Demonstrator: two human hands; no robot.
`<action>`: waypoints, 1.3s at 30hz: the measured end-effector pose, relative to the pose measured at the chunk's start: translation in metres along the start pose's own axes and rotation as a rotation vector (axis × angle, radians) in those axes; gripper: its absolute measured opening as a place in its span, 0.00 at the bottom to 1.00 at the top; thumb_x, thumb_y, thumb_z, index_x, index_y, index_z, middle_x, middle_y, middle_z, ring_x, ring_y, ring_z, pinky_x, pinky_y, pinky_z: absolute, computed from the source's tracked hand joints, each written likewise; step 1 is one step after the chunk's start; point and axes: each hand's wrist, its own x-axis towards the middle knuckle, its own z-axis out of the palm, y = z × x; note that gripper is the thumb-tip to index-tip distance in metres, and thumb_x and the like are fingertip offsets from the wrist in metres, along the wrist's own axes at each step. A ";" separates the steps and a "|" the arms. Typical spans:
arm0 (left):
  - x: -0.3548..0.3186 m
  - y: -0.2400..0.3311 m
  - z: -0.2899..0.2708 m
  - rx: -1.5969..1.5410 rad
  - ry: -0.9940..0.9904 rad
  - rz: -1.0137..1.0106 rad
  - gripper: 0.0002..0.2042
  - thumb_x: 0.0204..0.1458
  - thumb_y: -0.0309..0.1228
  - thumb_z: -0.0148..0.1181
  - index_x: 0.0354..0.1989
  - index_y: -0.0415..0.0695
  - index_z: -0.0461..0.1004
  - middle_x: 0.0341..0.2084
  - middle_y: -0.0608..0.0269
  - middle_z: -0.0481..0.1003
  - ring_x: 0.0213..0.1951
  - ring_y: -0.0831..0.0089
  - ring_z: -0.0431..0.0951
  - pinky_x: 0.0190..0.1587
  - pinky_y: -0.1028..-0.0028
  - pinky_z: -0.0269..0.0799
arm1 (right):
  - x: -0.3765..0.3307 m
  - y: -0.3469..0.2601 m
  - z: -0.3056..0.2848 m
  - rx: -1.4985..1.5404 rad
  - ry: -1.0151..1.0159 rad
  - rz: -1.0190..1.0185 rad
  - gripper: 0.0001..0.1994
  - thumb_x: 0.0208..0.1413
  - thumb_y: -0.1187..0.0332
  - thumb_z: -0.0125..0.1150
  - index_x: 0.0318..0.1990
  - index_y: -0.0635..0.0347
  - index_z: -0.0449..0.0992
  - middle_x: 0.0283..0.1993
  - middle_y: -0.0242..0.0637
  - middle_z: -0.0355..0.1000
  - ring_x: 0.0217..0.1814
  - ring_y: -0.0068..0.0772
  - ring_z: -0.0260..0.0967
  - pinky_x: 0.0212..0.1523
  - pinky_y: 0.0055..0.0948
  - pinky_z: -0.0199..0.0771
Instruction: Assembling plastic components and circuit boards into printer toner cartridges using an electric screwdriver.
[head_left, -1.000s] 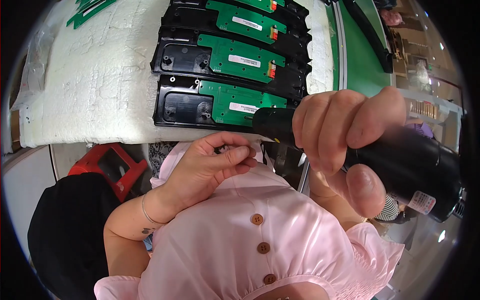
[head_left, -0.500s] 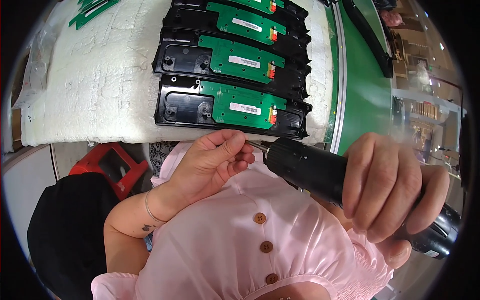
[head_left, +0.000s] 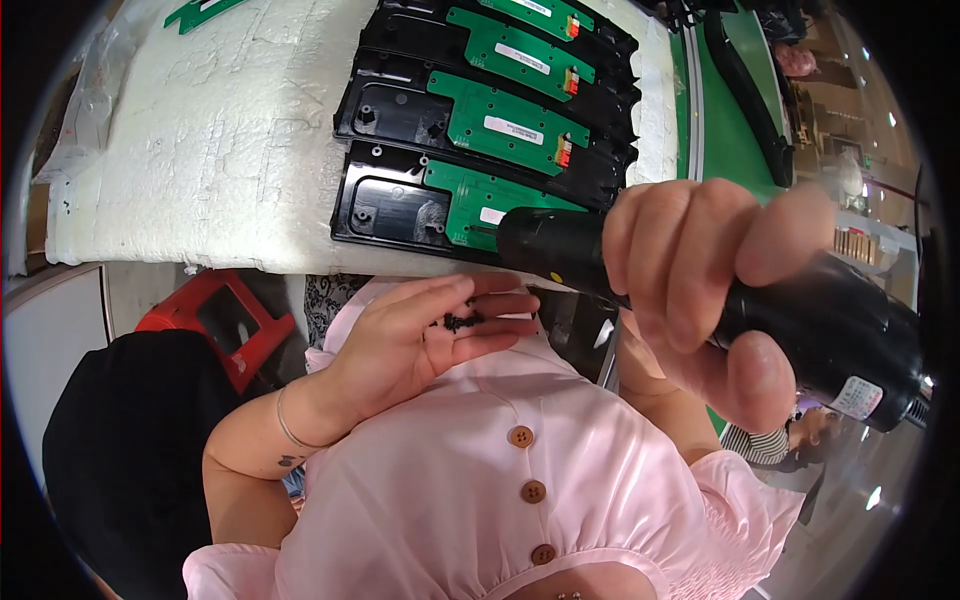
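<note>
My right hand [head_left: 690, 270] grips a black electric screwdriver [head_left: 560, 240], held nearly level. Its bit reaches over the green circuit board [head_left: 465, 192] of the nearest black plastic panel [head_left: 385, 212]; whether the tip touches cannot be told. Below the panel's front edge, my left hand [head_left: 395, 325] is cupped palm up with its fingers stretched. Small black screws [head_left: 458, 322] lie in that palm and by the fingers. Farther up, more black panels with green boards [head_left: 515, 125] stand in a row, each bearing a white label and a red-yellow connector.
White foam [head_left: 200, 150] covers the bench under the panels. Loose green boards [head_left: 195, 14] lie at the far left. On the right, a green surface [head_left: 735, 160] carries a long black strip [head_left: 745, 90]. Below left are a red plastic frame [head_left: 180, 305] and black cloth [head_left: 125, 450].
The screwdriver has moved from my left fingertips up and left over the nearest board. My left hand has opened from a pinch, showing the screws. The view has shifted slightly.
</note>
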 end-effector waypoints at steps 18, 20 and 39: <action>-0.006 -0.002 -0.013 0.077 0.127 0.149 0.08 0.53 0.29 0.54 0.38 0.39 0.71 0.30 0.60 0.74 0.33 0.73 0.76 0.34 0.79 0.72 | 0.010 0.004 0.026 -0.081 0.085 0.149 0.16 0.44 0.64 0.61 0.35 0.55 0.59 0.20 0.27 0.62 0.17 0.21 0.57 0.20 0.21 0.57; -0.006 -0.002 -0.018 0.064 0.088 0.156 0.08 0.53 0.29 0.54 0.38 0.39 0.71 0.31 0.60 0.74 0.32 0.74 0.76 0.34 0.80 0.72 | 0.010 -0.002 0.022 -0.058 0.077 0.125 0.16 0.44 0.65 0.62 0.35 0.54 0.59 0.20 0.27 0.63 0.17 0.21 0.57 0.19 0.21 0.57; 0.009 -0.005 0.005 -0.034 -0.095 0.139 0.14 0.56 0.37 0.48 0.44 0.40 0.68 0.37 0.60 0.72 0.39 0.74 0.72 0.44 0.76 0.68 | 0.010 -0.048 0.006 0.010 -0.142 0.063 0.15 0.38 0.72 0.68 0.27 0.53 0.64 0.16 0.25 0.68 0.15 0.15 0.65 0.20 0.12 0.68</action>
